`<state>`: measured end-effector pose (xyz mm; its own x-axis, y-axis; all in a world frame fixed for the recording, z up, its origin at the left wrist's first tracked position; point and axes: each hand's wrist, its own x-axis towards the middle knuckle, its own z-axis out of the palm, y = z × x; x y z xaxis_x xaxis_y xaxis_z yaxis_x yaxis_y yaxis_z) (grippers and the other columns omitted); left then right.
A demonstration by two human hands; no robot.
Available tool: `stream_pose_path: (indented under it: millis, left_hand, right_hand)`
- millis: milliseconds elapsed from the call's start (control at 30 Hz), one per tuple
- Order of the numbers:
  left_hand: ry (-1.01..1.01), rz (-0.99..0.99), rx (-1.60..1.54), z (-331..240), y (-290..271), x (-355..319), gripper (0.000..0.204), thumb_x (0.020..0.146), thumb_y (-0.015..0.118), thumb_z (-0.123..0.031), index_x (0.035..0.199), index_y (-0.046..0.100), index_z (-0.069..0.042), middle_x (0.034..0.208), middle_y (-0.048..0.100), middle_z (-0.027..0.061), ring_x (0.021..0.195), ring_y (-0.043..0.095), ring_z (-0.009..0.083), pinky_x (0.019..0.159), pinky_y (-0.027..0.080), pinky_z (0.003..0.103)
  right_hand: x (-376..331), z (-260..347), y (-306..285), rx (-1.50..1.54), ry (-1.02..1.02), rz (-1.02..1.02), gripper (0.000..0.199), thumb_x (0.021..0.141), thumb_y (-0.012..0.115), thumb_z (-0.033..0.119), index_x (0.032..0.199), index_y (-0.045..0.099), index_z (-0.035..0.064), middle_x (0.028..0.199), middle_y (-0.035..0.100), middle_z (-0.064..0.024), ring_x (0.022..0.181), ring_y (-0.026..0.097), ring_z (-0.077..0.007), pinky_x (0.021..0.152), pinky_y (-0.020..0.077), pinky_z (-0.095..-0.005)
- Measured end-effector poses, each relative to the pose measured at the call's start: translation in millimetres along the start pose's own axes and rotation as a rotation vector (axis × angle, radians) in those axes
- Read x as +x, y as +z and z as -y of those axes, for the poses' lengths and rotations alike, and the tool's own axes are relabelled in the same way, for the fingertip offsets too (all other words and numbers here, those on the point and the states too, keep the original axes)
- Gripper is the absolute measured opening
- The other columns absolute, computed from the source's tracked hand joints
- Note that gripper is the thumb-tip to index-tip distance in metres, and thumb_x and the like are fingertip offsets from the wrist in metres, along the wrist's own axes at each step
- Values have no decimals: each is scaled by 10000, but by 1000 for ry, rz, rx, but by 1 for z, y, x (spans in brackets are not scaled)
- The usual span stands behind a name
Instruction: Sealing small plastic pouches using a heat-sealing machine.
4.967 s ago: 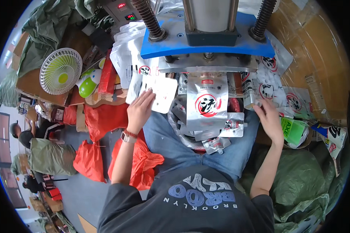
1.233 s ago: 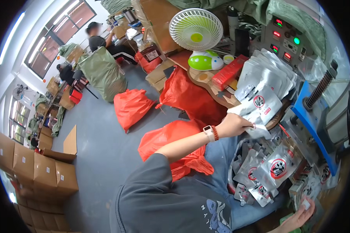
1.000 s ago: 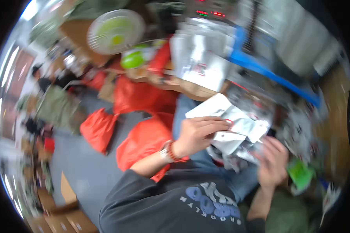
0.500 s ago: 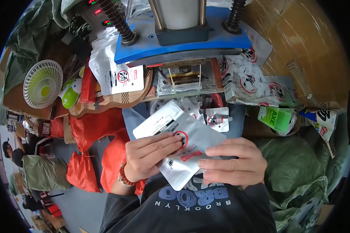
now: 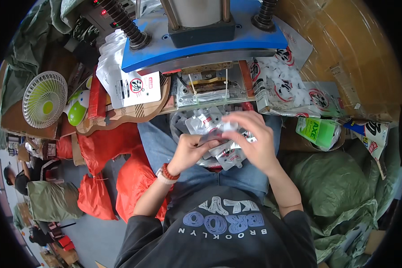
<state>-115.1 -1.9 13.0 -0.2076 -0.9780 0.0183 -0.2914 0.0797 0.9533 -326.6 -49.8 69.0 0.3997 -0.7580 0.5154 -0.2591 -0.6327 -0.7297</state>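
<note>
Above my lap, my left hand (image 5: 188, 151) is closed on a silver pouch (image 5: 213, 135), which is seen nearly edge-on and blurred. My right hand (image 5: 253, 139) is at its far side, fingers curled and smeared by motion. A small whitish thing shows at those fingertips, too blurred to name. Below and beyond both hands, several silver spouted pouches (image 5: 228, 155) lie in a heap in a container between my knees. Just past it is the blue-plated press (image 5: 201, 44), with a metal fixture (image 5: 207, 87) under its plate.
Flat silver pouches (image 5: 136, 89) are stacked left of the press. Small white plastic pieces (image 5: 285, 82) lie piled on its right. Around stand a white-green fan (image 5: 44, 99), a green box (image 5: 315, 132), a large cardboard box (image 5: 353, 58), red sacks (image 5: 136, 185) and green sacks (image 5: 335, 183). Other people are far left.
Both hands have moved away from my chest toward the press. The pouch, broad side showing before, now appears edge-on. My right hand has lifted, and the heap in my lap shows more.
</note>
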Motion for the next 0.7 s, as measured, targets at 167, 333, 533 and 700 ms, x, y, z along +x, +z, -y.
stream_pose_path:
  millis: [167, 333, 533, 700]
  left_hand:
    - [-256, -98, -446, 18, 12, 18, 203, 923, 673, -190, 993, 730, -8, 822, 705, -3, 720, 595, 19, 625, 475, 200]
    - [-375, -248, -696, -11, -21, 63, 229, 889, 689, -135, 1046, 682, 32, 950, 714, 78, 836, 674, 112, 739, 533, 268]
    - [-356, -265, -648, -15, -33, 77, 168, 891, 685, -112, 1010, 675, 7, 963, 697, 67, 855, 669, 126, 738, 539, 256]
    - [-304, -372, -16, -1, -87, 59, 579, 854, 704, -429, 1240, 582, -16, 1154, 647, 128, 1080, 590, 219, 946, 446, 371]
  right_hand:
    - [11, 1, -30, 52, 189, -83, 681, 774, 768, 115, 1367, 458, -14, 1389, 510, -146, 1295, 469, -254, 1107, 316, -374]
    - [41, -13, -73, -300, 284, -265, 352, 915, 614, 121, 1246, 565, 12, 1252, 607, -133, 1179, 548, -247, 1027, 374, -372]
    - [31, -125, -62, -557, 362, 19, 264, 889, 595, 66, 1148, 621, 23, 1110, 630, -195, 968, 614, -358, 852, 477, -377]
    - [0, -102, -77, -488, 348, -195, 320, 880, 654, 127, 1184, 625, 31, 1126, 644, -137, 894, 575, -233, 811, 461, -332]
